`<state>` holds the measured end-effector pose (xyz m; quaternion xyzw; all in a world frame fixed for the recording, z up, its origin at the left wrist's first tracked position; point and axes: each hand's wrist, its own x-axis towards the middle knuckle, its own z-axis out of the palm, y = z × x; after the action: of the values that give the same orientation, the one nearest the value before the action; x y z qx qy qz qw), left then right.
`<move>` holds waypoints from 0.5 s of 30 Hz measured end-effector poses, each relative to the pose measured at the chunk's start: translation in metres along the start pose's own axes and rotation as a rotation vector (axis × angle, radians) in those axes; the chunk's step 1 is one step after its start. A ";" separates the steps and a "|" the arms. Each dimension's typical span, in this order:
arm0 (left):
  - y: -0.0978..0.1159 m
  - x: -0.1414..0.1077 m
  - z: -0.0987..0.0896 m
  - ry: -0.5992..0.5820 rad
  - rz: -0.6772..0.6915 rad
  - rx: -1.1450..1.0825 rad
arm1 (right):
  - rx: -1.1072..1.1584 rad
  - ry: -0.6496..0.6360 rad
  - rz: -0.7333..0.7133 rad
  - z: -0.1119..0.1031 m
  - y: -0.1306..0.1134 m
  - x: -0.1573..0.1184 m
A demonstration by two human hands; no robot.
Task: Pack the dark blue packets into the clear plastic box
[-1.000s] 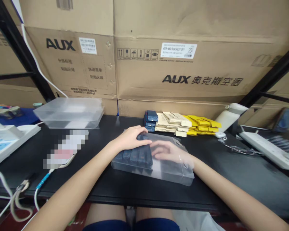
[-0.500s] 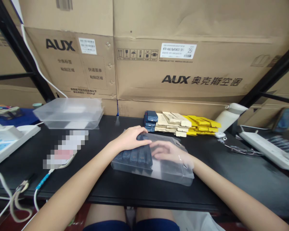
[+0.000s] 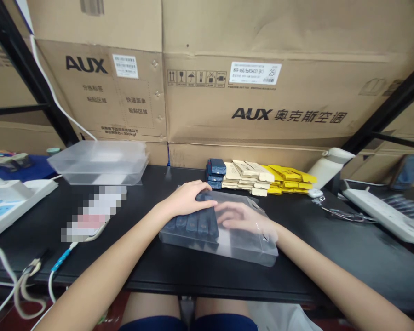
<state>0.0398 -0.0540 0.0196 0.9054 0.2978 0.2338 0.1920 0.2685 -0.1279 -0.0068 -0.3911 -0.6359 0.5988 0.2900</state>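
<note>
A clear plastic bag (image 3: 246, 250) lies flat on the black desk, with several dark blue packets (image 3: 192, 225) side by side in its left part. My left hand (image 3: 186, 196) holds the bag from above, its fingers bent over the far edge and its thumb stretched across the packets. My right hand (image 3: 243, 217) is inside the bag, seen through the hazy plastic. Its fingers are apart and point left, with the tips close to the packets' right side. Whether they touch the packets I cannot tell.
Behind the bag stand stacks of blue packets (image 3: 216, 172), cream packets (image 3: 248, 174) and yellow packets (image 3: 288, 178). Clear plastic trays (image 3: 100, 161), a phone on a cable (image 3: 93, 216) and a power strip (image 3: 24, 200) are left. A white bottle (image 3: 329, 168) and glasses (image 3: 348, 214) are right.
</note>
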 end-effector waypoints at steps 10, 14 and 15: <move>-0.001 0.000 0.001 0.002 0.000 -0.005 | -0.016 -0.015 0.004 -0.002 -0.001 -0.001; 0.000 0.000 0.000 0.001 0.002 -0.007 | -0.007 -0.021 -0.002 -0.002 -0.001 -0.001; 0.000 0.000 0.000 0.000 0.003 -0.008 | -0.006 -0.022 -0.003 -0.002 0.000 -0.001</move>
<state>0.0397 -0.0538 0.0194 0.9050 0.2956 0.2354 0.1954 0.2707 -0.1273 -0.0062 -0.3842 -0.6416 0.6008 0.2826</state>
